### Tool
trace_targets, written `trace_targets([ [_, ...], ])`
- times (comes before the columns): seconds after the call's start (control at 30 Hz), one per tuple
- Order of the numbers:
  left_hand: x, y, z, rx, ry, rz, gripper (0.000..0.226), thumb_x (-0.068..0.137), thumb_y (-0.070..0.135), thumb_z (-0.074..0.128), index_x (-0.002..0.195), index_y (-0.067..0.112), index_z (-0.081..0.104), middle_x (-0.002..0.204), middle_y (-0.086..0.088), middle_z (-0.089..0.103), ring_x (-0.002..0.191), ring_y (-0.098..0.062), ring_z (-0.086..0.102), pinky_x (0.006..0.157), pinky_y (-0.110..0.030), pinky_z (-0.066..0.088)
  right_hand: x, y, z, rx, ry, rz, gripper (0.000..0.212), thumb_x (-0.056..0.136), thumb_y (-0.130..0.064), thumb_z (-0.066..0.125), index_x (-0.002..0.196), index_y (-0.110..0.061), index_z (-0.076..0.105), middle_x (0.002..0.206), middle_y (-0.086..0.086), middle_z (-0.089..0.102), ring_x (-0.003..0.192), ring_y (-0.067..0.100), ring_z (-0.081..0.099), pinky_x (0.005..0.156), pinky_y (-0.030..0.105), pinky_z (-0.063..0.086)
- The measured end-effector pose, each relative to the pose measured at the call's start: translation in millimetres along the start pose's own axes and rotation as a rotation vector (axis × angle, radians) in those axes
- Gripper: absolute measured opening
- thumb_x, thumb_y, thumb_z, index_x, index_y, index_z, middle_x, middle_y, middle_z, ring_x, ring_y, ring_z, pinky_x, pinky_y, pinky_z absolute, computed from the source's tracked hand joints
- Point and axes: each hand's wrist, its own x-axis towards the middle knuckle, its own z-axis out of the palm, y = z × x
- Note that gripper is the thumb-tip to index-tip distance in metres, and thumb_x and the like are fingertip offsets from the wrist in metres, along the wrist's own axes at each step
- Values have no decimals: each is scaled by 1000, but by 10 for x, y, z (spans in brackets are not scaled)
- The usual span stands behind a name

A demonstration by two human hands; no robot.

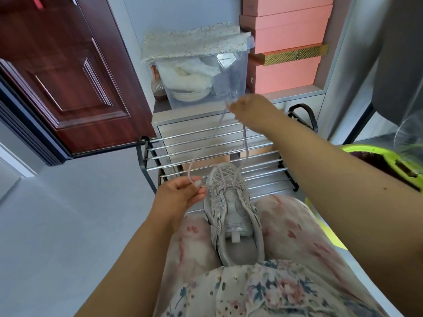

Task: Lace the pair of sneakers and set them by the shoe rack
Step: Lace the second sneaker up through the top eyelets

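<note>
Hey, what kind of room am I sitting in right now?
Most likely a home entryway. A dark wooden door stands at the left, a metal shoe rack sits on the floor ahead, and pink shoeboxes are stacked beside a clear storage bin.

A sneaker (231, 209) is wedged between the person's knees, toe towards the shoe rack (215, 156) just in front. Behind the rack a cabinet (194, 120) is placed, with a storage box (206, 76) on top and stacked boxes (288, 42) to its right. A door (64, 72) is seen to the left.
</note>
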Motion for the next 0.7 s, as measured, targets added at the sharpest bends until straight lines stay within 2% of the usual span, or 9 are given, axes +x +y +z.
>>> trace_targets([
  [0.07,-112,-47,40,-82,-20,-11,10,87,-5,58,91,1,66,67,-7,70,63,-11,69,62,-17,56,-61,146,129,-169,40,-28,36,96,-41,43,82,-11,55,79,6,53,74,21,49,72,31,39],
  [0.17,-217,-98,82,-99,-21,12,11,88,-3,59,88,4,67,65,-6,69,61,-12,67,61,-18,56,-345,268,322,-75,100,-70,28,95,-36,48,80,-13,55,78,1,55,72,19,49,65,29,32],
  [0.27,-260,-145,120,-20,22,62,10,89,0,60,90,6,68,63,-4,67,59,-13,63,60,-21,55,-662,337,527,58,95,-124,37,95,-32,47,77,-3,60,65,9,55,62,24,49,58,34,35],
  [0.3,-266,-152,132,15,38,77,10,89,1,60,92,7,68,62,-4,66,58,-13,62,60,-21,55,-758,348,582,93,92,-128,40,95,-33,46,78,-2,63,60,7,52,59,22,48,57,33,35],
  [0.37,-288,-142,157,80,43,101,11,91,2,59,95,7,68,65,-5,66,59,-12,62,58,-20,53,-912,383,678,144,81,-147,44,97,-37,43,74,-7,67,51,-4,45,51,8,44,56,28,33],
  [0.43,-328,-122,172,147,31,120,12,91,2,58,98,5,67,68,-8,66,57,-9,62,52,-15,49,-987,438,738,155,79,-172,46,98,-37,41,70,-11,68,51,-5,47,52,6,46,53,18,30],
  [0.5,-370,-116,182,185,24,136,13,91,1,58,101,1,67,70,-9,65,55,-6,62,50,-12,47,-1007,507,752,107,74,-202,50,98,-35,38,68,-9,69,56,-3,53,55,9,48,54,21,30],
  [0.6,-394,-124,186,200,42,154,15,89,1,60,103,-1,66,73,-10,67,57,-5,64,50,-11,46,-1016,583,760,23,66,-240,52,97,-34,38,64,-11,72,55,-9,50,57,6,48,59,27,28],
  [0.7,-403,-120,196,205,59,175,15,89,2,61,103,0,66,76,-11,67,57,-2,64,44,-9,42,-1022,655,819,3,17,-266,62,95,-48,33,63,-13,72,56,-3,56,59,12,54,62,28,39],
])
